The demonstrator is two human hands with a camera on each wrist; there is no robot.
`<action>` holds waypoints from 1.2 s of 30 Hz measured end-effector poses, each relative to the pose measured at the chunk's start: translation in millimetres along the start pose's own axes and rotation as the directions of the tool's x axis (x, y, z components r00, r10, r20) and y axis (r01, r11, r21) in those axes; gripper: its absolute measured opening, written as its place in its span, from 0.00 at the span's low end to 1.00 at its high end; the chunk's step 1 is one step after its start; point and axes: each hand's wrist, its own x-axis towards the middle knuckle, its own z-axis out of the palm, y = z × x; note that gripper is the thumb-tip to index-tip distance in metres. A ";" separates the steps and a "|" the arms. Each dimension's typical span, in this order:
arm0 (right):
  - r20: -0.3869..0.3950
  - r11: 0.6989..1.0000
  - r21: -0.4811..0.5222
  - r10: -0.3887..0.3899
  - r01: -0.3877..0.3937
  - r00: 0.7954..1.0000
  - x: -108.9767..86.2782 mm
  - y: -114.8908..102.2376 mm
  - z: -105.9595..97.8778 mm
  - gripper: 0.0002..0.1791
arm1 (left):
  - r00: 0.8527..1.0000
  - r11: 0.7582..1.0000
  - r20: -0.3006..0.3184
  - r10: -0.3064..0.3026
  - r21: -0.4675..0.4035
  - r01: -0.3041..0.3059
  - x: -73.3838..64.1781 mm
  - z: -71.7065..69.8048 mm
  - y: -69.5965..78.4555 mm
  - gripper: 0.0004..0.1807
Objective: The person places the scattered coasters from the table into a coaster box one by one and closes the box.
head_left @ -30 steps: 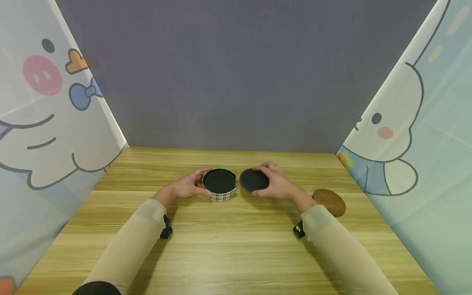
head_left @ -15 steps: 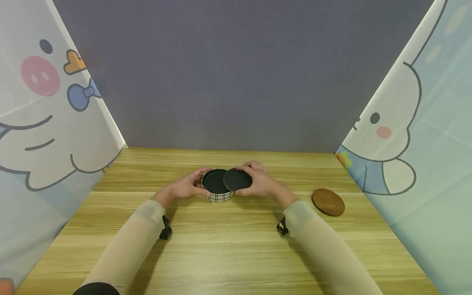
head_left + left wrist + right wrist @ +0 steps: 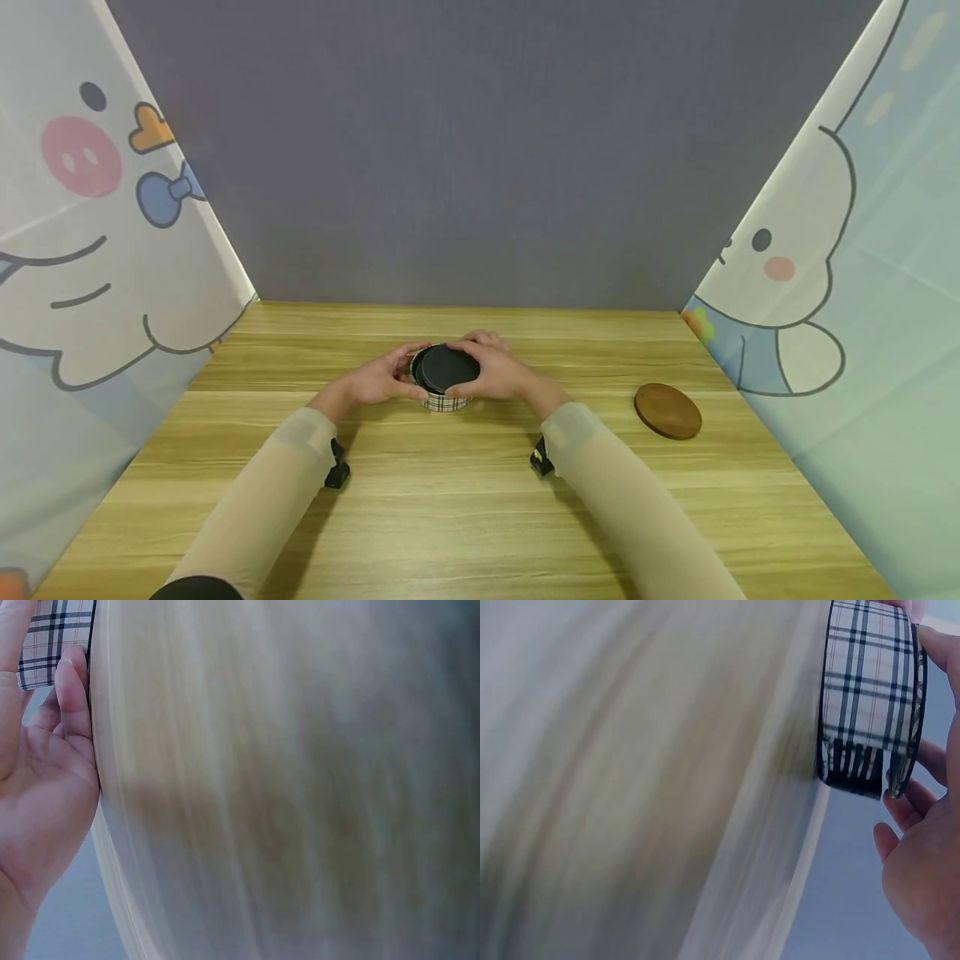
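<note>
A round plaid coaster holder (image 3: 444,404) with a black inside and a gap in its wall sits on the wooden table. My left hand (image 3: 377,380) holds its left side between thumb and fingers; in the left wrist view part of the plaid wall (image 3: 57,646) shows beyond the fingers. A black round coaster (image 3: 452,368) is pinched at its right edge by my right hand (image 3: 498,371). It lies over the holder's opening, slightly tilted and off to the right. In the right wrist view the gap side of the coaster holder (image 3: 866,682) faces the right hand's fingers.
A brown round wooden coaster (image 3: 668,411) lies on the table (image 3: 450,500) to the right of the right forearm. A dark grey panel (image 3: 480,150) stands behind the table. Cartoon-printed sheets (image 3: 885,275) flank both sides.
My right hand has carried the black coaster leftward from beside the holder to over its opening. My left hand has stayed on the holder.
</note>
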 end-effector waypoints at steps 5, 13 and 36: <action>0.022 1.000 0.021 0.009 -0.010 1.000 7.0 -4.7 2.4 0.50 | 1.000 1.000 0.017 0.006 -0.021 -0.006 0.2 -0.6 -1.3 0.58; 0.060 1.000 -0.008 0.030 -0.030 0.998 7.7 -4.7 2.7 0.48 | 1.000 1.000 0.025 0.015 -0.021 -0.014 0.9 -0.2 0.7 0.58; 0.068 0.998 0.028 0.046 -0.048 0.997 4.1 -1.0 5.4 0.42 | 1.000 1.000 0.022 0.014 -0.023 -0.013 1.7 0.0 0.3 0.58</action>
